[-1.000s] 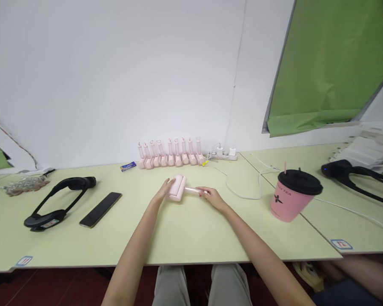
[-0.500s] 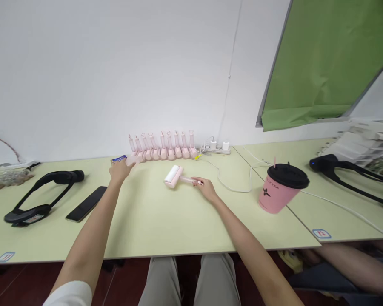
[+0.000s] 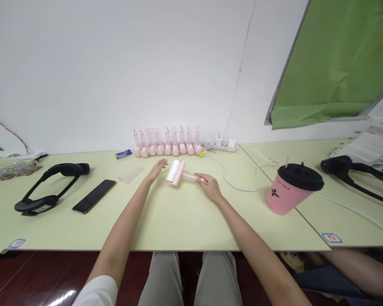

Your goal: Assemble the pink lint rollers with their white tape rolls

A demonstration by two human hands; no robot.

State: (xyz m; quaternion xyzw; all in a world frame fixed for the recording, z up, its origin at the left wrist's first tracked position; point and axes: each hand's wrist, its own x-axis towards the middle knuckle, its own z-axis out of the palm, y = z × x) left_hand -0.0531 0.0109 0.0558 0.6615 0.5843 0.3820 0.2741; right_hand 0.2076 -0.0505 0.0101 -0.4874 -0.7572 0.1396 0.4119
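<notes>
A pink and white lint roller [image 3: 175, 173] is in front of me, its roller head to the left and its clear pink handle to the right. My right hand [image 3: 209, 185] grips the end of that handle. Just left of the roller head, my left hand [image 3: 157, 171] hovers with fingers apart and holds nothing. A thin translucent pink piece [image 3: 130, 174], perhaps the roller's cover, lies on the table left of that hand. Behind stands a row of several similar pink lint rollers [image 3: 168, 146], handles up, along the wall.
A black phone [image 3: 94, 196] and a black headset [image 3: 51, 187] lie to the left, with a small blue packet [image 3: 124, 154] farther back. At the right are a pink lidded cup [image 3: 290, 189], a white cable [image 3: 239, 189], a power strip [image 3: 223, 148] and another black headset [image 3: 354, 174]. Another person's arm [image 3: 360, 270] shows below the table edge.
My left hand has let go of the translucent pink piece, leaving it on the table, and has moved right to beside the roller head. My right hand still holds the handle.
</notes>
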